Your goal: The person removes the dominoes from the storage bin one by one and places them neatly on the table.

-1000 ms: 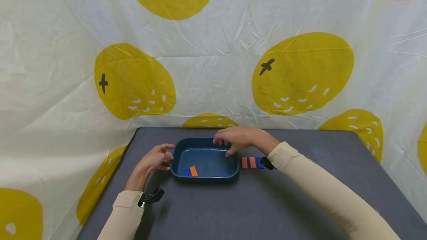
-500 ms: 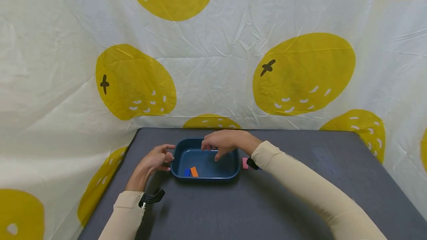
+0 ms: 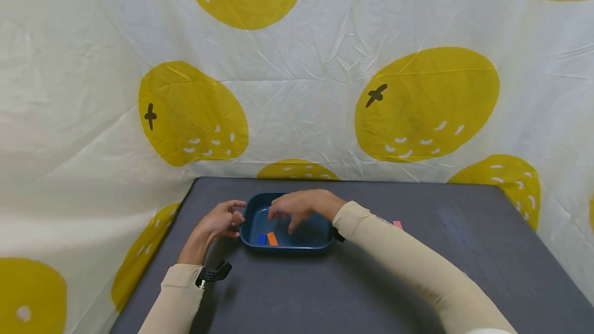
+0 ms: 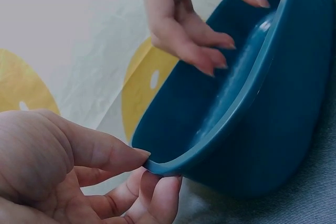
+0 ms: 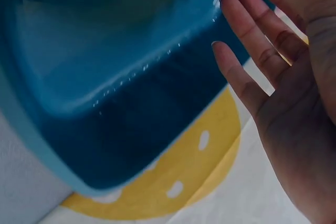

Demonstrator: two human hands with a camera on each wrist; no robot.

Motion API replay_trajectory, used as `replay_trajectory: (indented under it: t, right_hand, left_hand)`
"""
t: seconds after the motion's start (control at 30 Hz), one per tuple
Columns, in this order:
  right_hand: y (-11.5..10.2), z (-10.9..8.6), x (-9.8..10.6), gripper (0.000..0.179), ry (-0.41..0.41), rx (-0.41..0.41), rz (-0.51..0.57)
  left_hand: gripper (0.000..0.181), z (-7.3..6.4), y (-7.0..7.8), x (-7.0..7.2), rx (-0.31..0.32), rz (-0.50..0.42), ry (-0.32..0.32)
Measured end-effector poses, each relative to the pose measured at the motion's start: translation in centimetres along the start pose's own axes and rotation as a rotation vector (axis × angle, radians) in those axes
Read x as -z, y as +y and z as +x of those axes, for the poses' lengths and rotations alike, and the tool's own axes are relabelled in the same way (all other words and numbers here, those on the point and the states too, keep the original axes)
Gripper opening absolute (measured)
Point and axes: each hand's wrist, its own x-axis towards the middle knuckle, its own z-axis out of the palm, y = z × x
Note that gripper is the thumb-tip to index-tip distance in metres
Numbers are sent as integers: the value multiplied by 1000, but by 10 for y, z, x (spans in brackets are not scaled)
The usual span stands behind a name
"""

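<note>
A deep blue baking dish point(image 3: 297, 246) with rounded corners rests on the dark table. My left hand point(image 3: 220, 220) pinches its left end; in the left wrist view the thumb point(image 4: 113, 153) lies on top of the rim and the fingers are below. Over the inside of the dish hovers my right hand point(image 3: 297, 209), fingers slightly bent and apart. Nothing shows between those fingers in the right wrist view point(image 5: 278, 72). Inside, near the front left corner, lie a blue block point(image 3: 262, 239) and an orange block point(image 3: 272, 238), side by side.
A pink block point(image 3: 397, 224) peeks out beyond the right sleeve point(image 3: 394, 246), which hides the other blocks on that side. Behind the grey table point(image 3: 297, 298) hangs a white cloth point(image 3: 297, 112) printed with yellow fruit shapes.
My right hand has moved left and lower over the dish, and its sleeve now covers most of the blocks at the right. The left hand keeps its place at the rim.
</note>
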Motion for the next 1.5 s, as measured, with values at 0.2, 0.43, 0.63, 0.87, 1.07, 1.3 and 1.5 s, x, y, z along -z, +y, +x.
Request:
replay_trajectory:
  t: [0.2,0.43,0.63,0.87,1.07,1.3,1.5]
  right_hand:
    - [-5,14,-7,57,-19,-4,-46]
    - [-9,28,-15,46,-59,43,-128]
    - [-10,32,-20,42,-143,43,-144]
    - [-10,31,-22,44,-183,27,-131]
    - [-2,26,-22,39,-174,29,-87]
    - [2,24,-20,39,-95,3,-88]
    - [-6,30,-23,43,-75,-67,-179]
  left_hand:
    - [52,1,1,1,-10,-1,-27]
    - [53,1,2,-1,-11,-8,-28]
    - [53,2,2,-1,-16,2,-17]
    - [52,2,1,0,-18,8,-10]
    - [52,2,1,0,-15,-7,-9]
    - [55,2,0,2,-8,-6,-3]
    - [52,3,0,2,-3,-11,-3]
